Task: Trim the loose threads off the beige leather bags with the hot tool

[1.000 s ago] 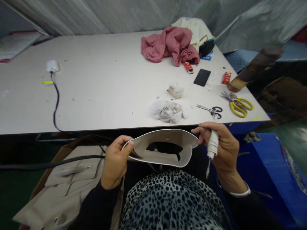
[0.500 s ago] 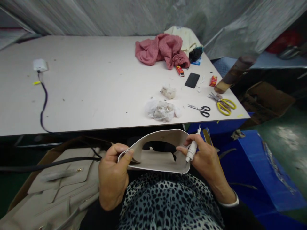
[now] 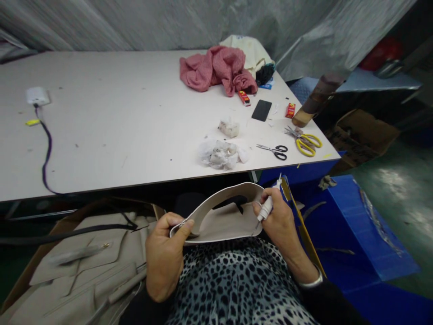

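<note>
Over my lap I hold a beige leather-like bag piece (image 3: 216, 225), its open rim facing me and a dark gap showing inside. My left hand (image 3: 165, 257) pinches its left end, the thumb over the rim. At the right end, my right hand (image 3: 282, 225) is closed around a slim white-wrapped tool (image 3: 266, 208). A thin point sticks out below the tool, close to the piece's lower right edge; whether it touches cannot be made out. The tool's other narrow end points up past my fingers. My right fingertips are by the piece's right side.
On the white table (image 3: 111, 122) lie black-handled scissors (image 3: 274, 151), yellow-handled scissors (image 3: 306, 141), crumpled plastic (image 3: 221, 154) and a red cloth (image 3: 216, 70). A carton of beige bags (image 3: 91, 257) stands at left. A blue bin (image 3: 365, 216) is at right, a black cable (image 3: 47, 144) at far left.
The view has shifted, so the table things appear further left. My right hand has turned the tool, its lower point now directed toward the bag piece's edge. The bag piece has tilted slightly.
</note>
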Motion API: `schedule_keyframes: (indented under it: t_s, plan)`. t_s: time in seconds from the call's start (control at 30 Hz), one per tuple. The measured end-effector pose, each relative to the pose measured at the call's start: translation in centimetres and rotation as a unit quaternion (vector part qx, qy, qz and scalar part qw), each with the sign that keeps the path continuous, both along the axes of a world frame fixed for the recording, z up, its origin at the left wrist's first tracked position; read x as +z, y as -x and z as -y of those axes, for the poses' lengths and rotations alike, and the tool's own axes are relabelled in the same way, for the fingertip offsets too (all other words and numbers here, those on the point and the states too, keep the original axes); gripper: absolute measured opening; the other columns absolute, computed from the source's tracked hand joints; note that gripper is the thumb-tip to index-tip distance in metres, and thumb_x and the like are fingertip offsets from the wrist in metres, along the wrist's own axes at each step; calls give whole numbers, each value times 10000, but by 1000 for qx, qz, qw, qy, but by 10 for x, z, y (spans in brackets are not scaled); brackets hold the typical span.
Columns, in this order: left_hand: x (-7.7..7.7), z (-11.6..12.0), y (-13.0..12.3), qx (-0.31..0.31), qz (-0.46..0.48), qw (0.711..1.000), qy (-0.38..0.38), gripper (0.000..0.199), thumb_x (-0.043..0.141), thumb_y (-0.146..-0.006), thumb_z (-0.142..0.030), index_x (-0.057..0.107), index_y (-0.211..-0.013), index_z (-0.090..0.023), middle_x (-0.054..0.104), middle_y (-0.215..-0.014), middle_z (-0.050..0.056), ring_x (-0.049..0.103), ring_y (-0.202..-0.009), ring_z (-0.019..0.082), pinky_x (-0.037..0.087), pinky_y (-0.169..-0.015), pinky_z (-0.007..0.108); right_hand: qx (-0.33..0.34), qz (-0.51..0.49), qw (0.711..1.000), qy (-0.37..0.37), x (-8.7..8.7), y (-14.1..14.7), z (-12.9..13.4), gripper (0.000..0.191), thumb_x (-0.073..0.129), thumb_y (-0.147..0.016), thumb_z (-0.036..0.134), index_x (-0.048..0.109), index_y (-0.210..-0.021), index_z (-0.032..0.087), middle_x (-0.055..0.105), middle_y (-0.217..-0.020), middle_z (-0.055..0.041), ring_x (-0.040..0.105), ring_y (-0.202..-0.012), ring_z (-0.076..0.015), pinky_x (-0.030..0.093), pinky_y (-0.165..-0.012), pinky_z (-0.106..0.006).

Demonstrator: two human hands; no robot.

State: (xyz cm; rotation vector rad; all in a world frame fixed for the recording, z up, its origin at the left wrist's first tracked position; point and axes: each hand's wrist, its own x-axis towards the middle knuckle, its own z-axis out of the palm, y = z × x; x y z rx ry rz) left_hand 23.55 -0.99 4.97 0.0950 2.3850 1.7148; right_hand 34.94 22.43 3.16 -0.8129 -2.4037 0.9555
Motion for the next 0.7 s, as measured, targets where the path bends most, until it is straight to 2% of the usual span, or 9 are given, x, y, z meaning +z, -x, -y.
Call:
schedule_keyframes:
  t_s: [0.13, 0.3, 0.43, 0.53, 0.63, 0.7]
  plan:
    - [-3, -1, -7, -6, 4, 1000, -30, 229, 782, -818, -309, 602, -721, -205, 595, -735, -33, 542, -720, 137, 441, -684, 237, -27, -13, 1000, 4, -6, 3, 4, 267, 738, -867, 342, 499, -936, 246, 546, -780, 47, 529, -672, -152, 394, -666, -283]
    - [-2, -3, -10, 10, 16, 999, -40, 222, 792, -800, -291, 608, -715, -200, 594, -741, -31, 536, -720, 134, 430, -677, 237, -31, -15, 999, -3, -6, 5, 8, 185, 664, -860, 310, 503, -923, 244, 527, -746, 41, 495, -634, -155, 372, -632, -292]
    - [-7, -3, -8, 23, 33, 997, -60, 202, 777, -803, -263, 607, -716, -197, 585, -740, -33, 537, -719, 131, 435, -684, 239, -59, -14, 998, -5, -9, 3, 9, 232, 684, -793, 327, 517, -933, 249, 522, -721, 43, 485, -590, -160, 365, -600, -303]
    - [-13, -1, -7, 27, 34, 996, -74, 173, 788, -784, -234, 623, -748, -197, 601, -778, -32, 556, -749, 131, 449, -713, 242, -60, -26, 998, 9, -13, 1, 10, 298, 713, -777, 356, 526, -982, 249, 591, -823, 11, 569, -672, -188, 426, -650, -324]
    - [-17, 0, -9, 21, 42, 996, -74, 161, 800, -770, -224, 641, -766, -196, 615, -798, -25, 573, -774, 137, 460, -730, 246, -32, -47, 998, 27, -15, 2, 13, 314, 717, -815, 371, 561, -1057, 245, 650, -969, -30, 645, -809, -218, 487, -729, -347]
    - [-19, 0, -9, 21, 52, 995, -79, 163, 803, -761, -221, 643, -767, -194, 613, -787, -25, 571, -763, 136, 461, -714, 243, -15, -62, 997, 37, -15, 2, 16, 314, 713, -845, 359, 582, -1105, 244, 663, -1013, -41, 662, -832, -215, 512, -741, -349]
